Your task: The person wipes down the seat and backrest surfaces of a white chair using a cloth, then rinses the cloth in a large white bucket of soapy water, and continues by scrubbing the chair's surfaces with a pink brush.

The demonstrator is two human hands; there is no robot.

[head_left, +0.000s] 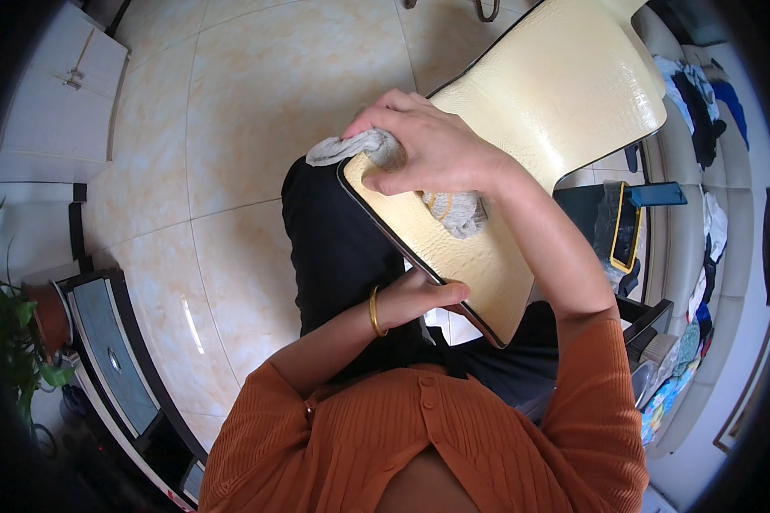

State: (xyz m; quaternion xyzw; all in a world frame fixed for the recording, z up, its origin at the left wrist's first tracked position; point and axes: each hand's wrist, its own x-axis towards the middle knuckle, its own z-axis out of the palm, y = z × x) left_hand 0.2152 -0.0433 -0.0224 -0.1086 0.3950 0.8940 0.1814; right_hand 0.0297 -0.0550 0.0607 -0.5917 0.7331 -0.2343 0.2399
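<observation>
A chair with cream textured leather-like upholstery [552, 109] and a dark trim edge lies tilted across my lap, one padded panel towards me and a wider one farther off. My right hand [433, 144] is closed over a bunched grey cloth [462, 215] on the near panel. One end of this cloth hangs past the panel's left corner, and its lower part shows yellow lines. My left hand [433, 296], below a gold bangle, grips the panel's lower left edge. Its thumb lies on top and the other fingers are hidden underneath.
At right stand a grey sofa [738, 173] strewn with clothes and a dark bin [625, 247] with a yellow rim. A white cabinet [58, 96] is at upper left. A low glass-fronted cabinet [112, 346] and a potted plant [42, 314] stand at left, on a tiled floor [237, 128].
</observation>
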